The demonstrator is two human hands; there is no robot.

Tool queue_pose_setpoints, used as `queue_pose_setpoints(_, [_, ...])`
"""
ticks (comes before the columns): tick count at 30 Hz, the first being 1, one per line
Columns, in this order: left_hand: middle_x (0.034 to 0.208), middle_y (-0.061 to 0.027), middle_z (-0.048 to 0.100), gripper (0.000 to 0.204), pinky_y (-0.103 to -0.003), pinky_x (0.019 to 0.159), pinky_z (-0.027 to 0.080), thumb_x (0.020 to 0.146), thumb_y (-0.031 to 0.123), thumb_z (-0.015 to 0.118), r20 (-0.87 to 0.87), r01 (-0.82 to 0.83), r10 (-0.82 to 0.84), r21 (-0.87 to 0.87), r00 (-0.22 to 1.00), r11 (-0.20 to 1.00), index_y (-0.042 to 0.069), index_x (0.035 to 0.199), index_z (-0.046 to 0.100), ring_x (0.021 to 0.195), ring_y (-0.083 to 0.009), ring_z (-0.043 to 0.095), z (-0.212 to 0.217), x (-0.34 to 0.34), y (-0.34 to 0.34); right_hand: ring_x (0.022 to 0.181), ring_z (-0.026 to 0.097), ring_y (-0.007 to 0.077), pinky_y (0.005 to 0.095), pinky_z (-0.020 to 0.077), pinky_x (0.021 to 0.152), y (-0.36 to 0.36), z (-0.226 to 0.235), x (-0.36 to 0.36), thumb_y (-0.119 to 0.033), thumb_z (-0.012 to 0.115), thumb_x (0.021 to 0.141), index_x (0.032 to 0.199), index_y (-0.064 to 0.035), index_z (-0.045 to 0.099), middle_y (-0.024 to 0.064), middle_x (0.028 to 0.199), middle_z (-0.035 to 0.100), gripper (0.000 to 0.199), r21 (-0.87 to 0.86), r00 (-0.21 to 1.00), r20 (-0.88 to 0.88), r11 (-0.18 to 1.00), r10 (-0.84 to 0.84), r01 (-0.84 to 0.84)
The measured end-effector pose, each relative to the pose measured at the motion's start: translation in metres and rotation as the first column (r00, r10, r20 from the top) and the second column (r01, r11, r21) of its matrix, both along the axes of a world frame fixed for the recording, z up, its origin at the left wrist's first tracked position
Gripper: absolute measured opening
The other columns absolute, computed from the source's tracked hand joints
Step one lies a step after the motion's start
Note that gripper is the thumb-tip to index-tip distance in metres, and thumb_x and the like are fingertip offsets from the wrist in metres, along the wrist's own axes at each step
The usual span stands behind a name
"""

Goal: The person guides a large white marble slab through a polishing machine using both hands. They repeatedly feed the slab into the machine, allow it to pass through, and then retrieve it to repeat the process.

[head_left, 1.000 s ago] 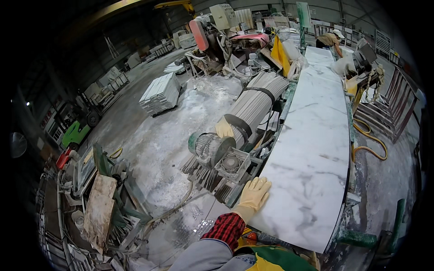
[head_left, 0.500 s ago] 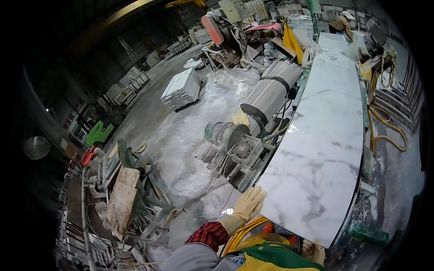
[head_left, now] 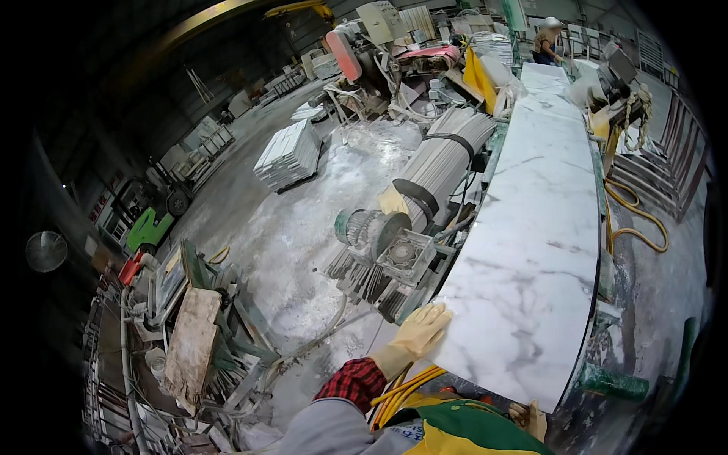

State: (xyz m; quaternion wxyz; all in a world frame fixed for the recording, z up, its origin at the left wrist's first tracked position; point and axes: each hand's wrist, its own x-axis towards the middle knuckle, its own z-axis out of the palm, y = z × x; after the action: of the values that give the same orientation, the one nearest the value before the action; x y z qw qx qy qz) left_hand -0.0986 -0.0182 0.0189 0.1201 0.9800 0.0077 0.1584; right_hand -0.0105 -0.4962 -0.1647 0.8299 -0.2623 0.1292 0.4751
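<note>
A long white marble-look slab (head_left: pixel 523 250) with grey veins stretches away from me on a green-framed machine bed. My left hand (head_left: pixel 417 331), in a cream rubber glove, lies with outstretched fingers at the slab's near left edge. The fingertips rest by the edge, and nothing is wrapped in them. At the near right corner, my right hand (head_left: pixel 533 421), gloved alike, has its fingers curled at the slab's front edge. Part of that hand is hidden below the slab and by my green and yellow apron (head_left: pixel 470 428).
Left of the slab are a dusty motor (head_left: pixel 375 233) and a strapped bundle of strips (head_left: pixel 455 148). Yellow hoses (head_left: pixel 406 394) run beneath my left arm. A green roller (head_left: pixel 616 381) sits at the right. Beyond the slab's far end stands a person (head_left: pixel 544 44) in a pale cap.
My view has shifted slightly. My left hand reaches a little farther onto the slab's edge. The far person, bent over earlier, now stands more upright beyond the slab's end.
</note>
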Motion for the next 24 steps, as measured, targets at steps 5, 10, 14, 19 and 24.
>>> queue_pose_setpoints(5, [0.159, -0.0212, 0.057, 0.052, -0.054, 0.124, 0.043, 0.105, 0.022, 0.069, 0.039, -0.068, 0.066, 0.041, 0.997, 0.997, 0.010, 0.154, 0.057, 0.144, -0.0457, 0.056, -0.022, 0.031, 0.014, 0.059, 0.029, 0.0120, 0.0302, 0.0300, 0.059, 0.012, 0.068, -0.007, -0.055, 0.070, 0.112, 0.083, -0.0141, 0.049, -0.0032, 0.071, 0.034, 0.055, -0.288, 0.990, 0.142, 0.957, 0.003, 0.038])
queue_pose_setpoints(10, [0.156, -0.0202, 0.058, 0.051, -0.056, 0.120, 0.045, 0.105, 0.023, 0.068, 0.117, -0.051, 0.046, 0.038, 0.992, 0.998, 0.010, 0.153, 0.057, 0.140, -0.0474, 0.057, -0.025, 0.066, 0.023, 0.114, 0.077, 0.0341, 0.0491, 0.0630, 0.100, 0.000, 0.043, -0.020, -0.049, 0.063, 0.116, 0.152, -0.0030, 0.063, 0.0204, 0.128, 0.078, 0.059, -0.507, 0.973, 0.229, 0.856, 0.022, 0.100])
queue_pose_setpoints(14, [0.157, -0.0187, 0.057, 0.052, -0.054, 0.118, 0.046, 0.103, 0.024, 0.069, 0.119, -0.042, 0.038, 0.035, 0.992, 0.998, 0.012, 0.153, 0.057, 0.141, -0.0471, 0.056, -0.024, 0.087, 0.029, 0.117, 0.075, 0.0346, 0.0490, 0.0625, 0.102, -0.005, 0.014, -0.027, -0.049, 0.063, 0.116, 0.156, -0.0038, 0.061, 0.0206, 0.132, 0.076, 0.061, -0.659, 0.842, 0.491, 0.727, 0.224, 0.191])
queue_pose_setpoints(19, [0.157, -0.0187, 0.059, 0.053, -0.057, 0.118, 0.045, 0.104, 0.028, 0.070, 0.165, -0.065, 0.056, 0.050, 0.985, 0.997, 0.012, 0.153, 0.059, 0.141, -0.0485, 0.055, -0.039, 0.105, 0.039, 0.119, 0.073, 0.0346, 0.0481, 0.0605, 0.103, 0.024, 0.052, -0.030, -0.045, 0.064, 0.116, 0.163, -0.0087, 0.056, 0.0202, 0.137, 0.074, 0.060, -0.626, 0.950, 0.307, 0.764, 0.055, 0.158])
queue_pose_setpoints(24, [0.156, -0.0191, 0.062, 0.054, -0.058, 0.119, 0.043, 0.104, 0.031, 0.070, 0.143, -0.073, 0.068, 0.026, 0.987, 0.997, 0.013, 0.154, 0.059, 0.143, -0.0501, 0.053, -0.035, 0.123, 0.038, 0.127, 0.070, 0.0354, 0.0525, 0.0581, 0.103, 0.026, 0.055, -0.047, -0.032, 0.068, 0.111, 0.159, -0.0142, 0.062, 0.0235, 0.142, 0.073, 0.051, -0.743, 0.429, 0.666, 0.487, 0.611, 0.459])
